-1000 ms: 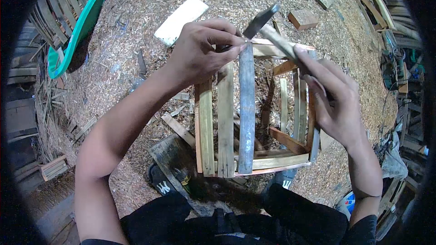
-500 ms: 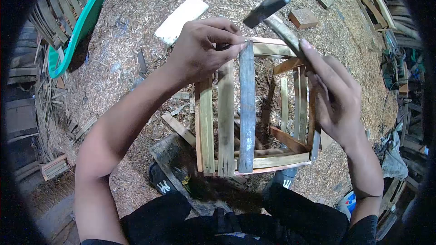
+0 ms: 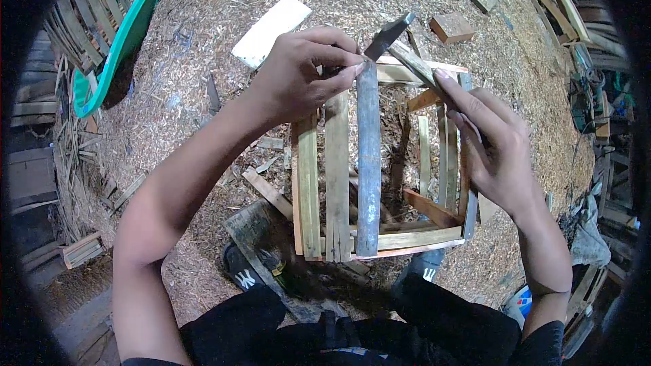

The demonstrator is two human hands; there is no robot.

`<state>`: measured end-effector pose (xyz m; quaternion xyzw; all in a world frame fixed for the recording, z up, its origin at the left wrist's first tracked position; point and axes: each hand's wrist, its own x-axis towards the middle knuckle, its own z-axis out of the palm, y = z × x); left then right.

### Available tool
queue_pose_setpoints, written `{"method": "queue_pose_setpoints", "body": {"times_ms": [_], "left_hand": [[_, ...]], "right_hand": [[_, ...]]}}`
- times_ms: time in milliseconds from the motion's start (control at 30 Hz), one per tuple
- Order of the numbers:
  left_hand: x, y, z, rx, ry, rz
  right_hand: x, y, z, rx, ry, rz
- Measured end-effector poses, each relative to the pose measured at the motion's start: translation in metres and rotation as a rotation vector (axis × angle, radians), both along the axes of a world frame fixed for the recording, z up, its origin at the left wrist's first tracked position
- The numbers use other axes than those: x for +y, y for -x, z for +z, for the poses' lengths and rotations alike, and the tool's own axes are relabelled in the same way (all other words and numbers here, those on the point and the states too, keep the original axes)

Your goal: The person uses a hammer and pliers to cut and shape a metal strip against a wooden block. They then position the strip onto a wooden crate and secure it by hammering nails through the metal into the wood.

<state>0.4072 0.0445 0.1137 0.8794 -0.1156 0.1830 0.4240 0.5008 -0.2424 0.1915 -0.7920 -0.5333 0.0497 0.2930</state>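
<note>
A hammer [image 3: 415, 61] is in my right hand [image 3: 495, 139], its fingers wrapped round the wooden handle. The dark hammer head touches or nearly touches the top end of a grey slat [image 3: 368, 156]. At that same end my left hand [image 3: 308, 71] pinches with thumb and forefinger; what it holds, if anything, is too small to make out. The grey slat lies lengthwise across a slatted wooden crate [image 3: 420, 238], beside a paler brown slat [image 3: 337, 183]. The crate's right part is open between its bars.
Wood shavings cover the ground. A white block [image 3: 272, 30] and a brown wood block [image 3: 452, 28] lie beyond the crate. A green curved-edged object [image 3: 125, 41] is at upper left. A worn board [image 3: 254, 230] sits near my feet.
The hammer head has come down and toward the grey slat's top end, and my right hand has moved slightly left and down. My left hand has barely moved.
</note>
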Motion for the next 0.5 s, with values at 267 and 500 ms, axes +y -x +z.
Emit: {"method": "queue_pose_setpoints", "body": {"times_ms": [267,500], "left_hand": [[-0.0022,0.0009,0.0012,0.067,0.058,0.034],[-0.0027,-0.0003,0.0007,0.045,0.046,0.033]], "right_hand": [[0.0013,0.0037,0.0039,0.023,0.023,-0.036],[0.0036,0.0026,0.0038,-0.013,-0.041,-0.011]]}}
